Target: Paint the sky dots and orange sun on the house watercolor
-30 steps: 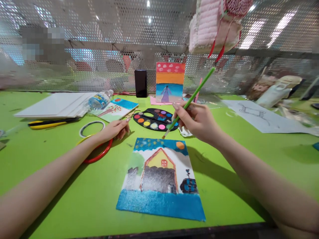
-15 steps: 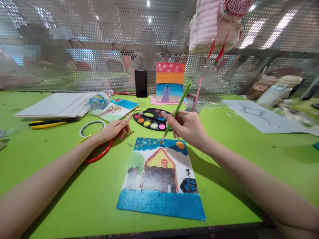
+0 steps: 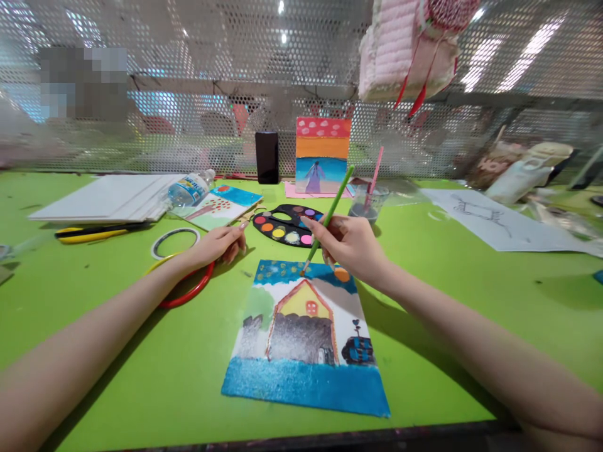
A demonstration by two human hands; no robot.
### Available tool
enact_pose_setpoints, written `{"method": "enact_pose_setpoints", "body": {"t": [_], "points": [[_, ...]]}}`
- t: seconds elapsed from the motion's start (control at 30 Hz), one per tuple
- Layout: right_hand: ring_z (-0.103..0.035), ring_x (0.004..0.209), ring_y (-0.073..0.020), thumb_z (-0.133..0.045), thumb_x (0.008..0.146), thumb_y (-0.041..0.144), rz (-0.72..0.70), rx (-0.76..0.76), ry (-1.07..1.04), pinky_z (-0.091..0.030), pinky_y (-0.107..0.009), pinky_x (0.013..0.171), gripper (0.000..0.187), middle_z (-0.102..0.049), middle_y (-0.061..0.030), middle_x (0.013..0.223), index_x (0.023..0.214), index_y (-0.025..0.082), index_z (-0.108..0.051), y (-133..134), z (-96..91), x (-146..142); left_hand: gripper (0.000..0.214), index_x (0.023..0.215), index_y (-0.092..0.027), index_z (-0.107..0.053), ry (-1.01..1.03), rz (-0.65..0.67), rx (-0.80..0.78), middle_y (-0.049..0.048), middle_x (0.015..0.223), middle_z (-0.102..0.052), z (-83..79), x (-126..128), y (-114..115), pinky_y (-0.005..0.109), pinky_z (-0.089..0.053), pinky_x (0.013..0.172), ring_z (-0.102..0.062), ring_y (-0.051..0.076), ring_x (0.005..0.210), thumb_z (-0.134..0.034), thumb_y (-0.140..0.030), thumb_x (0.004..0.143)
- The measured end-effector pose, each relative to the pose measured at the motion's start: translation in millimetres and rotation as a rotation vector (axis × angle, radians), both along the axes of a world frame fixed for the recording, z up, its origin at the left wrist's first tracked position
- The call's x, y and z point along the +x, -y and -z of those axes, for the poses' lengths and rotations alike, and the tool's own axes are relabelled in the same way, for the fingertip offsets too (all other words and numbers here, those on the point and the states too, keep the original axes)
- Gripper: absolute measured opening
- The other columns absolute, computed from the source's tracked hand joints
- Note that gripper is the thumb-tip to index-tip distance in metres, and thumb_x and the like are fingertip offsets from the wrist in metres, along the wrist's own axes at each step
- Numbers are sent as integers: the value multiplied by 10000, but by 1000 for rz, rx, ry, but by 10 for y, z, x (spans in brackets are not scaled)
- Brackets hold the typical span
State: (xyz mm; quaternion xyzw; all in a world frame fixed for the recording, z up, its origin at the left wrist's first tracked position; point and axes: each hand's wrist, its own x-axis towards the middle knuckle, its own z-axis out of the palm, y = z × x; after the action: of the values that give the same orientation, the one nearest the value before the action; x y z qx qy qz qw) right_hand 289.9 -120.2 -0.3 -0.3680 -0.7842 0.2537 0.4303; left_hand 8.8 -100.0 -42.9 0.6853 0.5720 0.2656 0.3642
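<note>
My right hand pinches a green paintbrush, tilted, its tip at the blue sky of a painting. The painting shows a yellow-topped house, a grey wall, a blue lower strip and an orange disc partly covered by my fingers. Small yellowish dots mark the sky's left part. My left hand rests on the table with loosely bent fingers and nothing visible in it. Under its wrist lie a red and yellow ring and a tape roll. Behind both hands sits a black paint palette, partly hidden by my right hand.
A water bottle, white boards, a yellow-black cutter and a small painting lie left. A phone, an upright painting and a plastic cup stand behind. A drawing lies right.
My right hand has moved slightly left and down with the paintbrush, whose tip has shifted a little left on the blue sky. My left hand stays in place.
</note>
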Motion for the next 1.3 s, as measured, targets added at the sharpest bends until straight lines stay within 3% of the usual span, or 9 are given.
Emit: {"method": "enact_pose_setpoints", "body": {"t": [0.17, 0.5, 1.07, 1.3], "points": [[-423, 447, -74, -531, 902, 505, -6, 6, 0, -338, -243, 443, 477, -447, 27, 466, 569, 163, -522, 10, 5, 3, 494, 663, -151, -580, -1, 12, 2, -3, 407, -508, -10, -6, 5, 185, -342, 401, -436, 89, 355, -371, -527, 905], [-397, 451, -67, -522, 917, 413, -29, 16, -13, -285, -245, 426, 349, -450, 37, 498, 774, 124, -655, 36, 21, -15, 499, 669, -151, -580, -9, 18, 10, 2, 414, -512, 7, -15, -1, 191, -350, 403, -449, 96, 360, -359, -528, 910], [-412, 450, -64, -531, 913, 427, 6, 41, -54, -310, -249, 437, 395, -453, 30, 509, 624, 158, -517, 9, -10, -8, 485, 666, -148, -584, -24, 7, 3, 4, 413, -520, 5, -9, -12, 189, -350, 404, -447, 92, 355, -351, -491, 916], [-424, 454, -69, -523, 916, 423, 12, 42, -4, -319, -245, 431, 388, -468, 24, 508, 644, 148, -555, -1, 2, -8, 507, 672, -153, -582, -19, 18, -1, 4, 409, -523, 35, -32, -33, 194, -360, 409, -450, 96, 355, -353, -537, 910]]}}
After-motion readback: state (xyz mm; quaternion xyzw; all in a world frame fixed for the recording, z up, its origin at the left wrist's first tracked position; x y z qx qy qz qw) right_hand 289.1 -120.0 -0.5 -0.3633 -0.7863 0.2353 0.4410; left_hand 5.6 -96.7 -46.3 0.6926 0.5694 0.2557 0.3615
